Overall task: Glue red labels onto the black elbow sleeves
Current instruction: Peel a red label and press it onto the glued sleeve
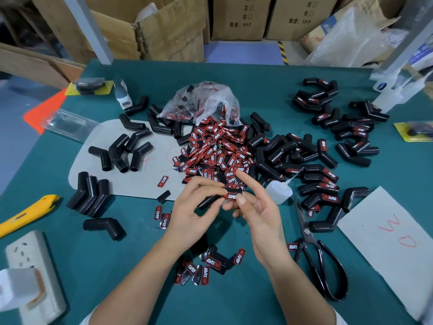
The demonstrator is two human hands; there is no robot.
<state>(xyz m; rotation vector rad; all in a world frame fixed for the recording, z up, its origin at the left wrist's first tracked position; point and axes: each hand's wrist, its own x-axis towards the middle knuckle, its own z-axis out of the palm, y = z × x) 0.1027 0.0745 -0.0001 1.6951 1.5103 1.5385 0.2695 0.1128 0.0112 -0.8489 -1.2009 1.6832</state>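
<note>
red labels [230,196] – "taper"; boxes [239,17] – "10个"

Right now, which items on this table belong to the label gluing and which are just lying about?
In use: held elbow sleeve, its red label, left hand, right hand, glue bottle, label pile.
Lying about: scissors, yellow knife, power strip.
</note>
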